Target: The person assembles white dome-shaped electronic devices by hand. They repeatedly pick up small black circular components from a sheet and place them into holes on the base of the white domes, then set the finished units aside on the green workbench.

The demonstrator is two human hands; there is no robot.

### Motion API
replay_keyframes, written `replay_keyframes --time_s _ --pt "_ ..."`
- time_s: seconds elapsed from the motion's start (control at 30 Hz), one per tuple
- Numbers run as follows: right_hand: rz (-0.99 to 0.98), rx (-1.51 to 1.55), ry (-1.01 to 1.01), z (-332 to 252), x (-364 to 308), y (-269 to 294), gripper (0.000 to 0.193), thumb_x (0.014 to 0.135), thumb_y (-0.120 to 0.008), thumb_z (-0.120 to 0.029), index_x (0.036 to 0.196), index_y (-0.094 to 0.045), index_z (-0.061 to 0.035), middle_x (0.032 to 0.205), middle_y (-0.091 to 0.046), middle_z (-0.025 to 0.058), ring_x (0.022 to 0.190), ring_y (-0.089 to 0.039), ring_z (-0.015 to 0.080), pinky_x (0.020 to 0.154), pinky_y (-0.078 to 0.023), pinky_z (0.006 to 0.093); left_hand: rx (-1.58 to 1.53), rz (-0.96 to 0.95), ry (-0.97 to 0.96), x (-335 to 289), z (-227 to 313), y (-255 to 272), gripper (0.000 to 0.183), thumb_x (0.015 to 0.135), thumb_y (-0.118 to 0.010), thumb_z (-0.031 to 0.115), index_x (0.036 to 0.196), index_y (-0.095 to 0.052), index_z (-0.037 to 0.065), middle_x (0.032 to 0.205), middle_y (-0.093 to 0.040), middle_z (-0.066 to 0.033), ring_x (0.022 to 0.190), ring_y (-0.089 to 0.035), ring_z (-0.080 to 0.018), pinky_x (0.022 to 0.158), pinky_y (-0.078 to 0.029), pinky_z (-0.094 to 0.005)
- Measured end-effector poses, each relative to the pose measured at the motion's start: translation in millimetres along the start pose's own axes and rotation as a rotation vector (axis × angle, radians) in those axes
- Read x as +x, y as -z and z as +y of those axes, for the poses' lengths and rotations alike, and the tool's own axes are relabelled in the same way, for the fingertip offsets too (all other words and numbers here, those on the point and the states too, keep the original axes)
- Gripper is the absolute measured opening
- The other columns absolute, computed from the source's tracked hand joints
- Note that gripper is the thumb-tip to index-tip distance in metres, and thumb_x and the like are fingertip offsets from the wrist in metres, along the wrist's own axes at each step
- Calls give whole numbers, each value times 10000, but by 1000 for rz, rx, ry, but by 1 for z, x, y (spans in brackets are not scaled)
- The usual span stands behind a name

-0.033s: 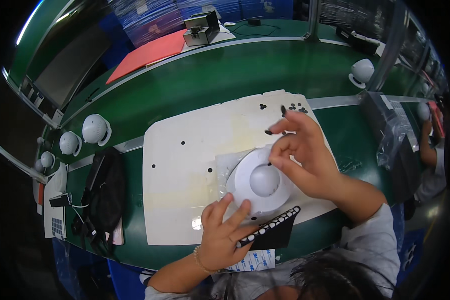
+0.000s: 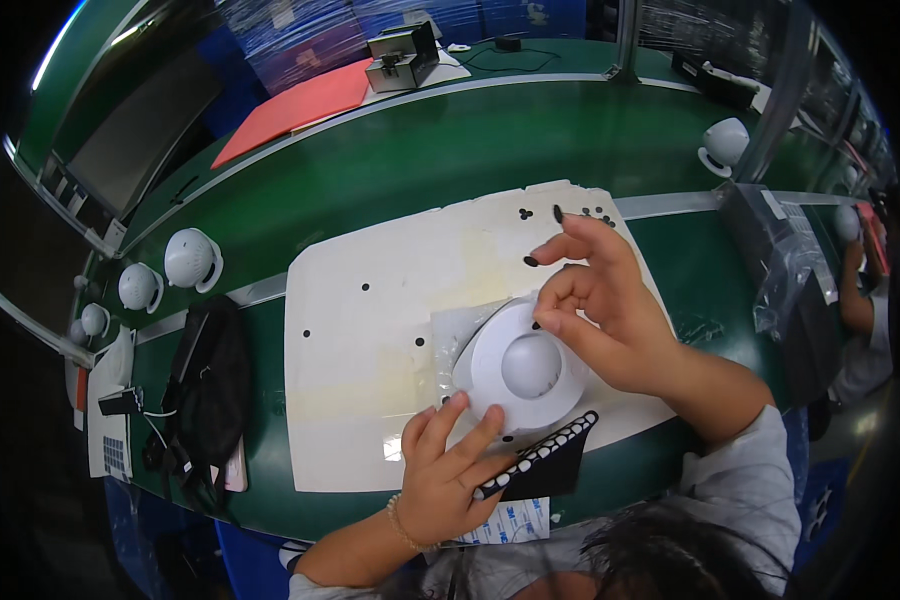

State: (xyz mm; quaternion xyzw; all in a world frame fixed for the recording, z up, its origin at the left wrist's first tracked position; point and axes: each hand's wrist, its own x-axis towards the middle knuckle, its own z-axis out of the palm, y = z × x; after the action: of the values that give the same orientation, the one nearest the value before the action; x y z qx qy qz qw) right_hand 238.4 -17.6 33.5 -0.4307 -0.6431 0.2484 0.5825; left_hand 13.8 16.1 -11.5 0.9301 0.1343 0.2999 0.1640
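Right hand (image 2: 610, 335) has thumb and forefinger pinched together at the far side of the white dome-centred housing (image 2: 530, 367); dark nails there, so can't tell if anything's between them. Left hand (image 2: 450, 475): fingers spread, tips on the near-left rim; can't tell if its thumb also pins the white-dotted black strip (image 2: 536, 455). Housing sits on the cream board (image 2: 360, 390), clear plastic bag (image 2: 448, 340) seemingly under it. Bag probably slips, so I'd brace the rim evenly, keep fingertips off the dome, work the pinch square to the ring, and keep the strip from nudging the housing.
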Motion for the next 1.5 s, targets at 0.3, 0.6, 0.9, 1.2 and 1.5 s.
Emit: replay_keyframes --time_s 0.3,0.6,0.9,1.2,1.5 --pt "-120 -66 -118 0 10 5 679 779 -508 91 1336 -163 -89 1122 -411 161 786 -542 113 631 -410 198 12 -30 28 -7 -2 -6 177 672 -604 239 813 -662 150 1204 -526 -6 1188 -370 -260 917 -257 -422" --pt "-69 -20 -74 6 6 4 658 775 -493 106 1331 -187 -70 1086 -425 147 792 -550 110 617 -410 197 2 -43 32 -6 -2 -5 167 682 -611 232 816 -663 147 1216 -519 7 1193 -365 -249 924 -256 -414" --pt "-158 -605 324 3 -1 7 568 731 -574 65 1245 -368 -61 971 -547 96 778 -568 188 652 -450 284 -1 -18 31 -6 -1 -6 153 683 -610 205 806 -663 133 1214 -519 3 1186 -376 -251 918 -262 -417" --pt "-154 -388 247 -1 8 -15 571 696 -587 59 1210 -377 -72 843 -568 43 779 -528 231 808 -344 362 -8 -1 29 -3 -2 -6 160 684 -608 198 812 -650 113 1198 -527 -3 1167 -403 -255 923 -259 -429" --pt "-212 -379 177 0 9 -22 502 713 -563 46 1180 -412 -60 822 -555 40 804 -520 237 810 -345 353 -32 9 42 -3 -2 -5 141 692 -599 184 799 -648 106 1194 -531 2 1178 -398 -234 923 -259 -426"
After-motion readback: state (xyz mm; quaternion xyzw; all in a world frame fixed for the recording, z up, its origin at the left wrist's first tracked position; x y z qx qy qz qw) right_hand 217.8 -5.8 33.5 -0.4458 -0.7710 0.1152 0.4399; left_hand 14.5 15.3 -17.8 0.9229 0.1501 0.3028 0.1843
